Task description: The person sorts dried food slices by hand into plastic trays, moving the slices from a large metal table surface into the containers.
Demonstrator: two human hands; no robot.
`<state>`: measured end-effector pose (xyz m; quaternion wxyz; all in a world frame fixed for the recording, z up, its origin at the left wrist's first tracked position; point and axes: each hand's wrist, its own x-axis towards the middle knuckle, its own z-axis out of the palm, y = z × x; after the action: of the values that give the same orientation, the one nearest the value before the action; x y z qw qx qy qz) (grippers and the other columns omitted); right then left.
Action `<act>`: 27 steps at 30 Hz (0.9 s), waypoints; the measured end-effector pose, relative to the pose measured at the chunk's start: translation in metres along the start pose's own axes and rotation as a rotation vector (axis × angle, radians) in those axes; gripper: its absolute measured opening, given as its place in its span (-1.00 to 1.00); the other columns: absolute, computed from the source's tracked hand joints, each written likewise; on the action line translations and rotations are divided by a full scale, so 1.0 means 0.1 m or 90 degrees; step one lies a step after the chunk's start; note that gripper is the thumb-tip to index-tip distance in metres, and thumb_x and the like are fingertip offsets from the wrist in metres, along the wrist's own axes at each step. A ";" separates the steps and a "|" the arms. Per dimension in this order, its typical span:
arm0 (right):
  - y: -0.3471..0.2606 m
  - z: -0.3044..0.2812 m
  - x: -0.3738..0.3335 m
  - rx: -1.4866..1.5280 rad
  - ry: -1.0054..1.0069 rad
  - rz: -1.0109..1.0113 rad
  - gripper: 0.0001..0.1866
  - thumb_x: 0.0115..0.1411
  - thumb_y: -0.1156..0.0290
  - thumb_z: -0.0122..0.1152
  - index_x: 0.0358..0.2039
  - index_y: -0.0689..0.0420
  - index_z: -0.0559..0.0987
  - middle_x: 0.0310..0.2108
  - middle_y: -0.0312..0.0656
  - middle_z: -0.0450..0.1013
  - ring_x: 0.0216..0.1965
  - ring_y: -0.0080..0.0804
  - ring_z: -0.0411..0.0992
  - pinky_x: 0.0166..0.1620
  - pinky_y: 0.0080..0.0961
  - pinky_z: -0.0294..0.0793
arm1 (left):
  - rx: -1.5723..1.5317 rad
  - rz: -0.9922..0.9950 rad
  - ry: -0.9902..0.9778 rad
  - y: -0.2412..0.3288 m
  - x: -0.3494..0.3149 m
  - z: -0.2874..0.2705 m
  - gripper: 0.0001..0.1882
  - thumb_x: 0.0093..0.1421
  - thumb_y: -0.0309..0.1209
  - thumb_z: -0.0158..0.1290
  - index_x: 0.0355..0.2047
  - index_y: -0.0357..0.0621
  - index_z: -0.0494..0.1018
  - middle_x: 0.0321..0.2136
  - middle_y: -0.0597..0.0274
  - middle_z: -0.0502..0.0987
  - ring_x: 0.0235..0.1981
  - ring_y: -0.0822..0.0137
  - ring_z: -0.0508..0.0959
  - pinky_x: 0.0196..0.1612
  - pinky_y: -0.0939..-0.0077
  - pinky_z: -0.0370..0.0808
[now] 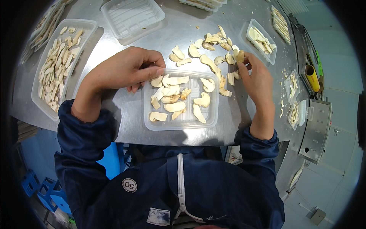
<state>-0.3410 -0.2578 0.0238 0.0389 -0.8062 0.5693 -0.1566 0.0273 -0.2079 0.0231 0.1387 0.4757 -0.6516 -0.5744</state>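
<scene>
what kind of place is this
Probably a food-preparation or packing workroom: a shiny metal table carries loose pale slices, likely mushroom, along with several plastic trays holding more, and blue plastic stools stand on the floor below.

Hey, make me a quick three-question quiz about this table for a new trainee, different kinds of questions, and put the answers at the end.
1. True or false: the left hand holds the front tray at its lower right corner.
2. Multiple choice: what does the right hand hold?
A) a knife
B) a lid
C) a mushroom slice
3. Fill in the blank: the large tray, filled with pale slices, sits to the ____ of the front tray.

Key:
1. False; it is at the upper left corner.
2. C
3. left
</scene>
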 end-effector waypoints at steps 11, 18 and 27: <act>-0.80 -0.33 -0.29 0.316 -0.237 -0.026 -0.65 0.31 0.35 0.41 0.05 0.23 0.67 -0.28 -0.13 0.67 -0.34 -0.34 0.60 -0.23 -0.44 0.58 | 0.010 0.009 0.018 -0.01 -0.02 0.02 -0.74 0.53 -0.27 0.09 -0.11 -0.24 0.59 -0.55 0.42 0.53 -0.69 0.66 0.44 -0.62 0.73 0.40; -0.88 -0.18 -0.40 0.166 -0.112 -0.163 -0.72 0.25 0.29 0.46 -0.08 0.11 0.70 -0.36 -0.21 0.61 -0.34 -0.26 0.62 -0.33 -0.36 0.58 | 0.015 0.018 0.013 0.00 -0.01 0.03 -0.72 0.54 -0.24 0.09 -0.10 -0.24 0.60 -0.54 0.43 0.54 -0.69 0.66 0.44 -0.61 0.73 0.40; -1.03 0.04 -0.42 0.078 -0.064 -0.197 -0.77 0.21 0.18 0.49 -0.31 0.03 0.66 -0.47 -0.29 0.52 -0.40 -0.28 0.56 -0.42 -0.33 0.49 | 0.008 0.017 0.012 -0.02 -0.01 0.03 -0.72 0.54 -0.23 0.09 -0.09 -0.23 0.59 -0.52 0.43 0.54 -0.68 0.66 0.44 -0.60 0.74 0.40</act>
<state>-0.2597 -0.1831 0.0364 0.0916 -0.8872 0.4251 -0.1542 0.0267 -0.2055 0.0209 0.1494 0.4729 -0.6601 -0.5641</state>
